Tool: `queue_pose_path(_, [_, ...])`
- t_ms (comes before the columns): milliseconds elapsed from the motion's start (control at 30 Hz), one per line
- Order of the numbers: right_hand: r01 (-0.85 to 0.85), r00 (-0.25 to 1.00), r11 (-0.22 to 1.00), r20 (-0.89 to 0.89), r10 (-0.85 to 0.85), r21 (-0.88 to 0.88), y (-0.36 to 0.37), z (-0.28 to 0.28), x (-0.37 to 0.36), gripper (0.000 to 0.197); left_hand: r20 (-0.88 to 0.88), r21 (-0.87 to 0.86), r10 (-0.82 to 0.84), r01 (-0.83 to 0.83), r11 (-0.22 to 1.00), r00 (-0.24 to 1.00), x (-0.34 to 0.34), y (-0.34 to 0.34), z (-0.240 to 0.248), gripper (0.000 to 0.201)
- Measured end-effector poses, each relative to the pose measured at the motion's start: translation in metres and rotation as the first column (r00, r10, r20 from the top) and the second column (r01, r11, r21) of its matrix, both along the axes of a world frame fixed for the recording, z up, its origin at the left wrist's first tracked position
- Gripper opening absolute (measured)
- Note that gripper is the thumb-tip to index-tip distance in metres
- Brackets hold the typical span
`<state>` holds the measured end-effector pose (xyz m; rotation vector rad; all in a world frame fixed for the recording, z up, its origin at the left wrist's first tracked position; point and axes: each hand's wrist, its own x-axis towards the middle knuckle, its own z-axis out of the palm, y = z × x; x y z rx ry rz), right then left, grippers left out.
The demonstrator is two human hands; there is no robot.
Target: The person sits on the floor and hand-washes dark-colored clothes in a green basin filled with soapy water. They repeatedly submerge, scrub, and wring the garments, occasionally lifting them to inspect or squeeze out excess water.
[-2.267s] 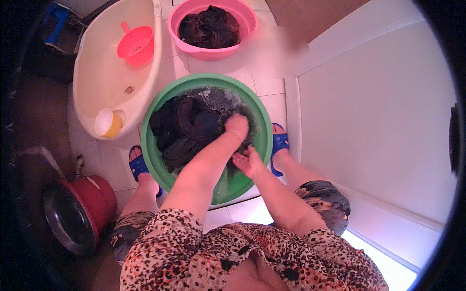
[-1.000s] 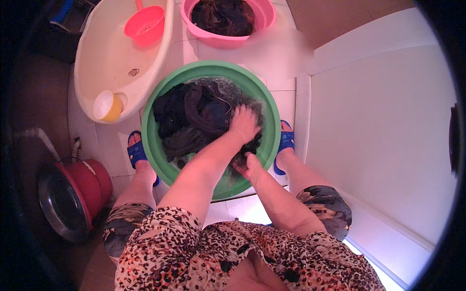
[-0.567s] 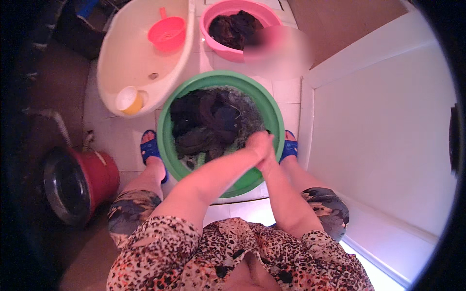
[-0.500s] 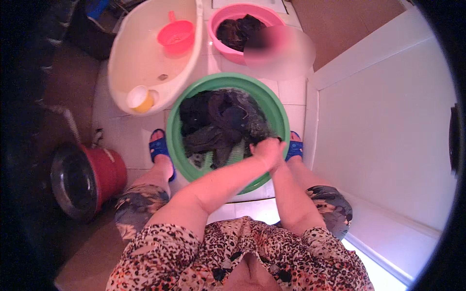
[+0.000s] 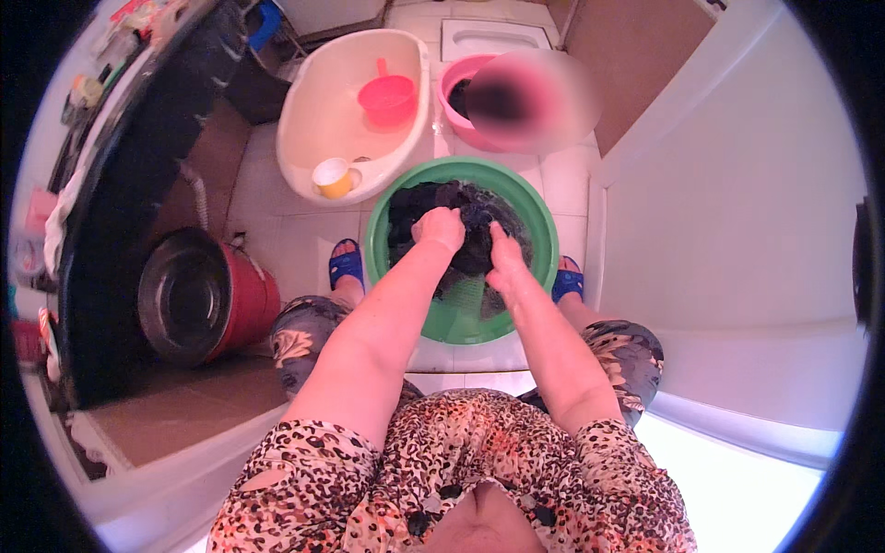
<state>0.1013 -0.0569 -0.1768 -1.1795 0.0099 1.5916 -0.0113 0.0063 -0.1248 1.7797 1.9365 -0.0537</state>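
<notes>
A round green basin (image 5: 551, 249) stands on the floor between my feet. Wet dark clothing (image 5: 474, 247) lies in its water, bunched toward the far side and the middle. My left hand (image 5: 440, 228) is closed on the cloth near the middle of the heap. Close by on the right, my right hand (image 5: 503, 255) grips the same dark cloth, its fingertips partly lost against it. Ribbed green plastic shows through the water at the near side. How many garments there are, I cannot tell.
A cream baby bathtub (image 5: 293, 129) at the far left holds a pink dipper (image 5: 386, 100); a yellow-and-white cup (image 5: 333, 178) sits at its near end. A pink basin (image 5: 458, 71) with dark cloth is partly blurred. A red bucket (image 5: 249, 295) leans on the left; a white panel (image 5: 728, 230) stands right.
My hands were together at the basin's near right edge. They have moved apart and up to the middle, onto the cloth. The whole view has shifted, showing more on the left.
</notes>
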Motion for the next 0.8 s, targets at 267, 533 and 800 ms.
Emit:
queue_pose_path(267, [-0.483,0.871,0.765,0.322,0.372,0.426,-0.007,0.094,0.015,0.018,0.731,-0.534,0.567,-0.199,0.822,0.379,-0.044,-0.027,0.08,0.066])
queue_pose_path(533, [-0.598,0.51,0.699,0.859,-0.045,0.392,-0.019,0.167,0.017,0.04,0.93,-0.28,0.228,0.154,0.947,0.289,-0.057,-0.045,0.129,0.055])
queue_pose_path(800, [0.023,0.993,0.963,0.108,-0.054,0.27,-0.025,0.117,0.05,0.023,0.942,-0.273,0.268,0.003,0.962,-0.201,-0.066,-0.032,0.137,0.02])
